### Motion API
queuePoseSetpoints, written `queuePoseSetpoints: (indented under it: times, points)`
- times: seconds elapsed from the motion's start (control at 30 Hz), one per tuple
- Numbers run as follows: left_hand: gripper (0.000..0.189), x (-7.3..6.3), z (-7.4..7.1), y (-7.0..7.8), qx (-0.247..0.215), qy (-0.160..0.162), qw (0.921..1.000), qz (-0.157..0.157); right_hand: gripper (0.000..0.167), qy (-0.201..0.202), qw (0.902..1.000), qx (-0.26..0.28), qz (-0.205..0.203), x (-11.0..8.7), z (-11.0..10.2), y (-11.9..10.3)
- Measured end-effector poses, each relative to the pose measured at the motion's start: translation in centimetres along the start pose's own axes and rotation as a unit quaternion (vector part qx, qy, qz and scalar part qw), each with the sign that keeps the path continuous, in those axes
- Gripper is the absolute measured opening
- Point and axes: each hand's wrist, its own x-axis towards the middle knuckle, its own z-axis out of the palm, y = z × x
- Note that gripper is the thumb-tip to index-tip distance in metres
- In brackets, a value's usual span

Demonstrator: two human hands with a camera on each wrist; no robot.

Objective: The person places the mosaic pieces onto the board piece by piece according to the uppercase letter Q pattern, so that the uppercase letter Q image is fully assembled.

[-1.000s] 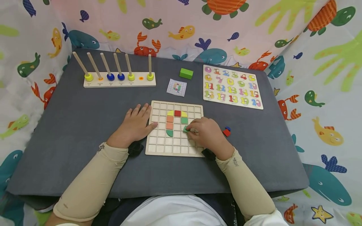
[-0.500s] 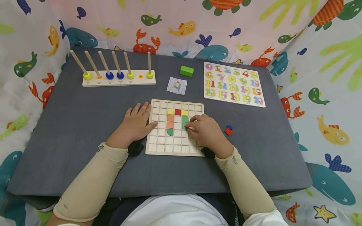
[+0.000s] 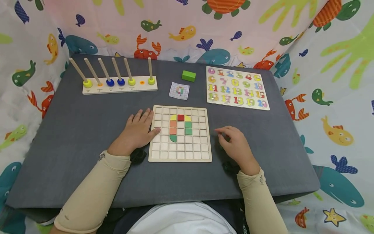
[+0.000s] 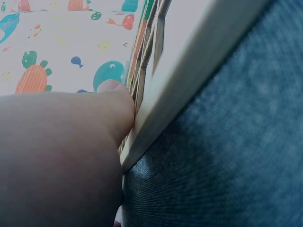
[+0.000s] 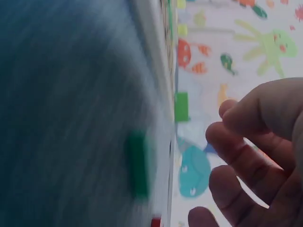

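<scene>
A wooden grid board [image 3: 180, 156] lies in the middle of the grey table. On it, a red square [image 3: 180, 117] sits between two yellow pieces; orange squares [image 3: 173, 131] and a green quarter-round [image 3: 173, 138] run down the left, green squares [image 3: 188, 131] down the right. My left hand [image 3: 132, 135] lies flat beside the board, fingers straight, thumb over its left edge. To the board's right hovers my right hand [image 3: 236, 144], fingers loosely bent and holding nothing. In the right wrist view a blurred green piece [image 5: 137, 165] and a red piece [image 5: 156, 221] lie on the table near this hand.
Behind the board is a small pattern card [image 3: 179, 91] beside a green block [image 3: 188, 76]. A peg stand [image 3: 119, 89] with coloured rings stands at back left. At back right lies a number board [image 3: 238, 88]. Fish-print cloth [image 3: 187, 16] hangs around the table.
My right hand has let go of the second green square, now seated in the grid, and moved right off the board. It covers where the loose red and blue pieces lay. The left hand stays put.
</scene>
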Motion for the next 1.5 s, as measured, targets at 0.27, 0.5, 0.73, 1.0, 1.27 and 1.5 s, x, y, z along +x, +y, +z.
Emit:
queuePoseSetpoints:
  times: [0.27, 0.5, 0.73, 1.0, 1.27, 1.5]
  points:
    - [0.087, 0.1, 0.2, 0.2, 0.005, 0.0, 1.0, -0.002, 0.04, 0.031, 0.9978, -0.017, 0.055, -2.3, -1.2, 3.3]
    - [0.087, 0.0, 0.2, 0.3, 0.007, 0.004, 0.9999, -0.008, 0.031, 0.06, 0.9963, -0.003, 0.061, -2.6, -1.2, 4.4]
    - [0.088, 0.1, 0.1, 0.5, 0.01, 0.002, 0.9999, -0.012, 0.027, 0.073, 0.9958, 0.004, 0.056, -2.7, -1.0, 5.0]
    - [0.089, 0.4, 0.6, 0.1, 0.004, 0.007, 1.0, -0.005, 0.025, 0.107, 0.9941, 0.015, -0.007, -2.5, -0.4, 5.6]
    - [0.09, 0.3, 0.5, -0.1, -0.007, 0.01, 0.9999, -0.002, 0.05, 0.005, 0.9937, -0.028, 0.108, -2.2, -0.7, 5.5]
    - [0.089, 0.5, 0.6, 0.0, -0.002, 0.007, 1.0, -0.005, 0.043, 0.022, 0.993, -0.032, 0.112, -2.5, -0.7, 5.5]
